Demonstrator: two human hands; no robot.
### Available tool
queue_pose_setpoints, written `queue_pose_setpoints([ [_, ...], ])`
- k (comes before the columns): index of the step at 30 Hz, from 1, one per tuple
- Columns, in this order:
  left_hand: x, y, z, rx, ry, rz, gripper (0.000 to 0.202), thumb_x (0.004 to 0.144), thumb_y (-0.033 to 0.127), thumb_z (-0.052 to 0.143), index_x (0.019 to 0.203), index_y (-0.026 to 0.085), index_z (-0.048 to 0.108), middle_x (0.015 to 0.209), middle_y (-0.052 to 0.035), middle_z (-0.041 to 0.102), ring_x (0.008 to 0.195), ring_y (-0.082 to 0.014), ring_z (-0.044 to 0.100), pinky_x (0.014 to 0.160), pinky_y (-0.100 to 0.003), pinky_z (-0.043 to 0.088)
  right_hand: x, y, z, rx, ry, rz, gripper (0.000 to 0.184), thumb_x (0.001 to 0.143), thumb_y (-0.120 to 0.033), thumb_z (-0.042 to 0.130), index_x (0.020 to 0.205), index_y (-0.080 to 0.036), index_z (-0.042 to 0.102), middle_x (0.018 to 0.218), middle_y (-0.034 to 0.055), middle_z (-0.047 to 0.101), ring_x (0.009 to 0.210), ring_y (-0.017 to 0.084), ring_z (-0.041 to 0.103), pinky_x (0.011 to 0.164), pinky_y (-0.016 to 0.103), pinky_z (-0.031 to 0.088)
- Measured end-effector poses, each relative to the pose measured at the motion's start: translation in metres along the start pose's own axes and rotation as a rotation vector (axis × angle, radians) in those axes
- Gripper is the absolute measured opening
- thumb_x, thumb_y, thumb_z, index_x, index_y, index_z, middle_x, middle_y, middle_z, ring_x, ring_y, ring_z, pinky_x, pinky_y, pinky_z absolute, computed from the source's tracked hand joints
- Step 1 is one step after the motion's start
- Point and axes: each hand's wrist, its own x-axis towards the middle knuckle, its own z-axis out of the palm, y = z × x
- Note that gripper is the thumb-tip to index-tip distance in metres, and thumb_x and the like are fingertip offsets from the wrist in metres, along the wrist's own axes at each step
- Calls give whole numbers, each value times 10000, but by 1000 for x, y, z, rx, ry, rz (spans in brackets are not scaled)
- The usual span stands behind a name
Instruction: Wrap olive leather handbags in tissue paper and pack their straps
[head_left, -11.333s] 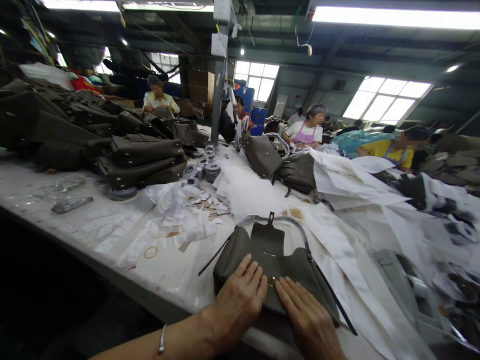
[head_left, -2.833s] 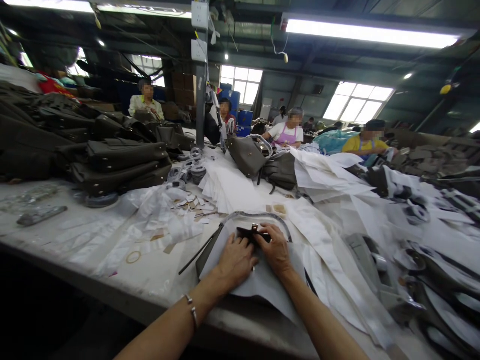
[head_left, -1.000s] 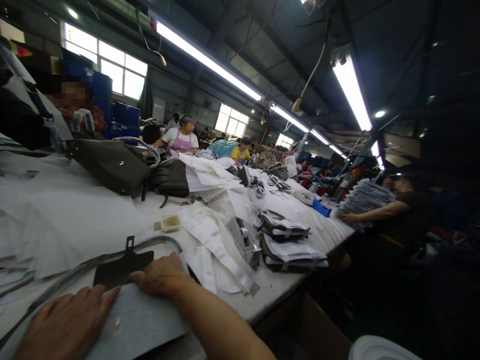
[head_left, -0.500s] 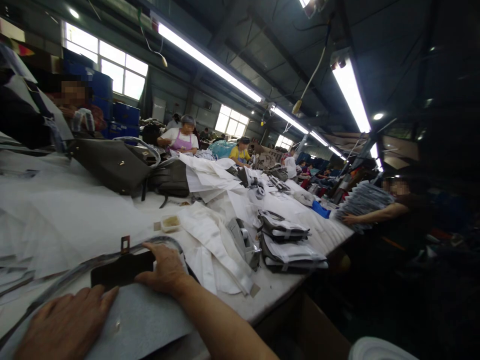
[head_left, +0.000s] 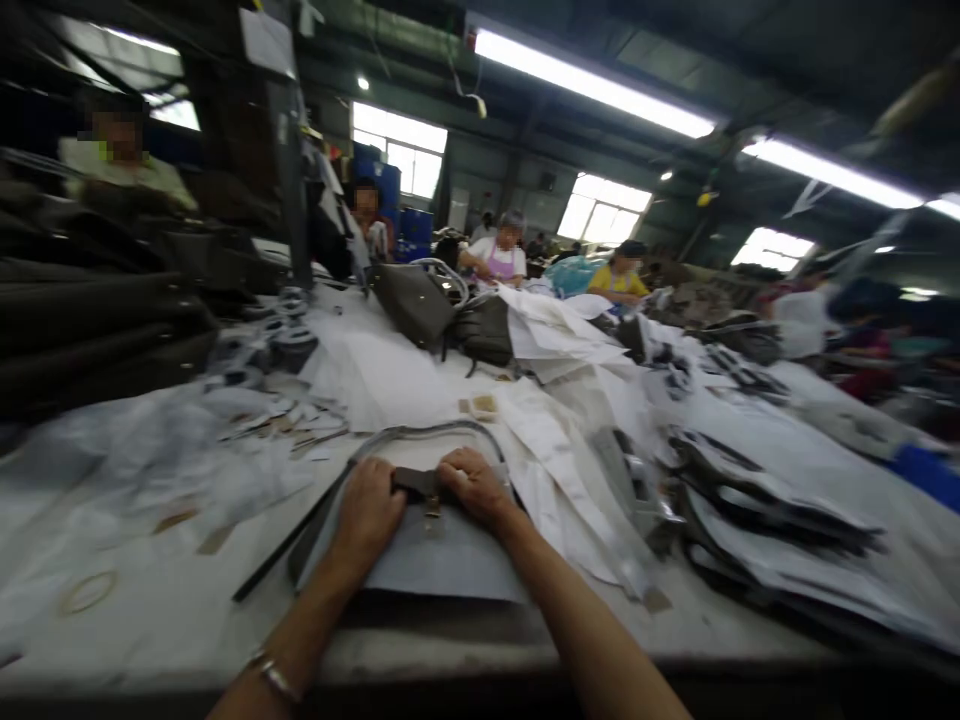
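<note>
A handbag (head_left: 450, 570) lies on the table near its front edge, its front pale grey and its handle (head_left: 427, 430) arched away from me. Across its top runs a dark strap tab (head_left: 414, 480) with a small metal clasp (head_left: 433, 507) hanging at the middle. My left hand (head_left: 370, 507) is closed on the left side of the bag's top, at the tab's left end. On the other side of the clasp, my right hand (head_left: 474, 483) grips the tab's right end with curled fingers. Motion blur hides the exact fingertips of both hands.
White paper sheets (head_left: 382, 375) and a white cloth-like strip (head_left: 559, 480) spread over the table. Wrapped dark bags (head_left: 780, 540) are stacked at right. More dark bags (head_left: 90, 320) pile up at left. Several co-workers sit beyond, one in a purple apron (head_left: 504, 262).
The view has swung left. My left hand has moved from lying flat on the bag to its top edge, near my right hand. The clasp now hangs over the pale front.
</note>
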Motion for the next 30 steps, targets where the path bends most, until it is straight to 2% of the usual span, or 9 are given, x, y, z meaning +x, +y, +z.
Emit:
queue_pose_setpoints([
  [4, -3, -15, 9, -85, 175, -38, 399, 694, -21, 404, 1024, 145, 554, 1033, -102, 639, 1017, -205, 620, 961, -372, 491, 1, 11, 4, 103, -48, -70, 321, 902, -403, 607, 651, -206, 571, 773, 8, 636, 804, 167, 573, 879, 340, 410],
  [7, -8, -17, 4, -187, 232, 42, 477, 662, -63, 340, 1024, 166, 550, 1073, -85, 648, 1074, -176, 615, 998, -368, 483, -1, 11, 5, 115, -58, -83, 333, 835, -388, 706, 621, -203, 529, 805, 12, 628, 817, 168, 563, 821, 310, 414],
  [9, -12, -12, -2, -256, 238, 122, 443, 673, -62, 338, 954, 185, 575, 1088, -64, 654, 1102, -164, 606, 1006, -351, 481, -2, 10, 5, 111, -65, -82, 344, 812, -372, 735, 610, -202, 515, 802, 8, 618, 800, 162, 559, 800, 299, 417],
  [14, -23, 5, -15, -542, 94, 493, 322, 801, -18, 404, 838, 194, 643, 917, -43, 682, 910, -144, 650, 838, -263, 526, -1, 10, 6, 62, -66, -68, 333, 783, -322, 754, 593, -202, 507, 742, -12, 571, 736, 146, 535, 737, 279, 419],
  [18, -29, 9, -16, -534, -90, 670, 303, 833, -2, 427, 828, 188, 664, 851, -36, 697, 851, -144, 643, 822, -255, 508, -1, 13, 8, 49, -75, -68, 323, 770, -279, 761, 587, -199, 507, 732, -18, 561, 730, 140, 530, 718, 273, 414],
  [22, -28, 8, -18, -374, -254, 641, 270, 858, 32, 433, 829, 185, 655, 827, -29, 695, 796, -144, 634, 777, -240, 502, 0, 15, 10, 50, -84, -69, 321, 766, -273, 780, 595, -199, 518, 725, -25, 555, 723, 137, 520, 730, 278, 408],
  [25, -33, 12, -26, -265, -355, 595, 280, 854, 38, 416, 859, 197, 647, 887, -29, 692, 853, -155, 651, 792, -237, 510, 0, 8, 6, 10, -74, -51, 321, 745, -280, 813, 607, -194, 536, 739, -28, 554, 736, 131, 522, 740, 269, 404],
  [28, -46, 7, -29, -209, -340, 573, 272, 873, 116, 433, 976, 230, 658, 947, -22, 706, 843, -153, 673, 780, -220, 531, -2, -4, 2, -85, -72, -15, 359, 679, -354, 870, 612, -188, 559, 722, -44, 552, 729, 113, 531, 722, 234, 403],
  [30, -52, -9, -18, -213, -206, 579, 272, 901, 253, 475, 1083, 297, 672, 1036, 5, 728, 881, -159, 696, 810, -213, 548, 0, -4, 2, -147, -95, 6, 392, 661, -479, 856, 644, -195, 586, 733, -58, 563, 733, 99, 548, 713, 207, 407],
])
